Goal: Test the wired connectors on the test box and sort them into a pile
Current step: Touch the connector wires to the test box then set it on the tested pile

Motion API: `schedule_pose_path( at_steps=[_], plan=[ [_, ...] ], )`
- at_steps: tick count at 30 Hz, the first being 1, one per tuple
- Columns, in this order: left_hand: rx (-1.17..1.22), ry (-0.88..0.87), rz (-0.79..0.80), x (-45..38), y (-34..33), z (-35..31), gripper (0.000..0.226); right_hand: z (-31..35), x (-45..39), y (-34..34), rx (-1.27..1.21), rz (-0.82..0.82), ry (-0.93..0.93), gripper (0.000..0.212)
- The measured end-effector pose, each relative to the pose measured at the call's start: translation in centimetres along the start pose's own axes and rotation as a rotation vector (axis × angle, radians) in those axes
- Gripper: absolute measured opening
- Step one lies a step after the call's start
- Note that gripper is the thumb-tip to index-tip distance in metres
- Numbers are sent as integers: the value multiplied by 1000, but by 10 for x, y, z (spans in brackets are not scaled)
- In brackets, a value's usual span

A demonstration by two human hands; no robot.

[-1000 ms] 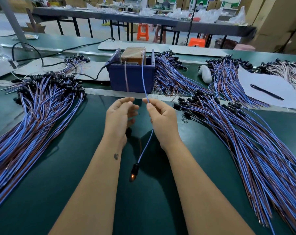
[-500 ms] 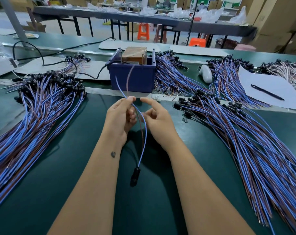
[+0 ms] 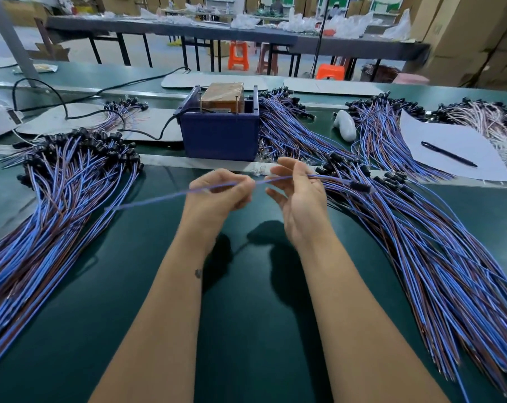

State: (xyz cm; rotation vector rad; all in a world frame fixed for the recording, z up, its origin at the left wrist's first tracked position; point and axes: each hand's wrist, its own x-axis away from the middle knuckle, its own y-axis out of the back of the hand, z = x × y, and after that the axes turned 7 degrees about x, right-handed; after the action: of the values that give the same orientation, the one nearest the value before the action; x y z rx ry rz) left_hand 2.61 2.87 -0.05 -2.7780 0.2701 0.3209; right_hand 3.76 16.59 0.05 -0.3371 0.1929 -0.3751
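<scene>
Wire (image 3: pixel 217 187) now off the test box (image 3: pixel 220 132), swung level: left hand (image 3: pixel 217 196) pinching it, right hand (image 3: pixel 301 199) fingers spread (tested, pile-bound).

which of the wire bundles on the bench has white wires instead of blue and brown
The bundle at the far right edge, beyond the sheet of paper with the pen. Its wires look white and pinkish; every other pile is blue and brown.

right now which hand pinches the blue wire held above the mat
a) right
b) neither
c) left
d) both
c) the left hand pinches the wired connector by its blue wire, while the right hand is open, its fingers spread beside the wire.
</scene>
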Motion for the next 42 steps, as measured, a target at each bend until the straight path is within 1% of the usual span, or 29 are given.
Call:
schedule_pose_path(
  at_steps=[2, 3, 5, 7, 9, 11, 13, 15, 17, 18, 20, 21, 24, 26, 27, 28, 29, 30, 31, 33, 34, 36, 38, 42],
  plan=[
    [-153, -23, 174, 8, -13, 4, 15, 10, -7, 10, -51, -66, 11, 31],
    [-224, -29, 262, 12, -21, 8, 14, 14, -10, 16, -32, -97, 14, 30],
    [-370, -32, 410, 20, -36, 15, 20, 19, -13, 27, 107, -142, -13, 25],
    [-504, -44, 533, 25, -48, 21, 28, 23, -14, 38, 384, -161, -43, 22],
    [-630, -78, 638, 28, -53, 24, 26, 30, -16, 52, 798, -161, -12, 24],
    [-668, -67, 659, 30, -55, 25, 24, 41, -17, 69, 1143, -167, 55, 27],
    [-674, -53, 612, 31, -55, 26, 21, 56, -20, 86, 1355, -200, 89, 28],
    [-676, -39, 584, 31, -55, 27, 17, 71, -25, 101, 1529, -240, 97, 26],
    [-670, -15, 574, 31, -55, 27, 17, 80, -29, 110, 1663, -253, 55, 23],
    [-663, -4, 568, 30, -56, 28, 18, 82, -30, 111, 1745, -259, 29, 25],
    [-656, 15, 552, 30, -56, 27, 22, 81, -30, 110, 1908, -283, 9, 36],
    [-655, 22, 543, 29, -56, 27, 23, 77, -28, 105, 1933, -300, 33, 40],
    [-653, 13, 512, 28, -55, 27, 21, 58, -20, 77, 1805, -311, 153, 39],
    [-728, -29, 453, 24, -49, 25, 21, 38, -15, 49, 1661, -224, 241, 35],
    [-787, -54, 396, 21, -45, 23, 18, 26, -12, 33, 1493, -135, 247, 34],
    [-846, -75, 315, 17, -39, 20, 16, 17, -6, 16, 1254, -34, 203, 35],
    [-891, -83, 212, 13, -31, 18, 16, 9, 1, 0, 1015, 48, 145, 37],
    [-924, -75, 99, 9, -22, 16, 17, 0, 7, -13, 852, 86, 95, 38],
    [-961, -66, -17, 6, -11, 14, 19, -9, 10, -21, 803, 96, 72, 38],
    [-1058, -53, -227, 1, 11, 13, 21, -21, 14, -26, 917, 123, 85, 34],
    [-1090, -33, -308, 0, 20, 11, 22, -25, 13, -25, 969, 139, 109, 30],
    [-1083, 44, -425, -3, 33, 6, 25, -27, 13, -21, 957, 182, 122, 25],
    [-1073, 121, -476, -7, 39, 3, 28, -26, 12, -17, 894, 192, 106, 23],
    [-1214, 302, -486, -12, 48, 4, 29, -25, 13, -16, 870, 207, 91, 22]
  ],
)
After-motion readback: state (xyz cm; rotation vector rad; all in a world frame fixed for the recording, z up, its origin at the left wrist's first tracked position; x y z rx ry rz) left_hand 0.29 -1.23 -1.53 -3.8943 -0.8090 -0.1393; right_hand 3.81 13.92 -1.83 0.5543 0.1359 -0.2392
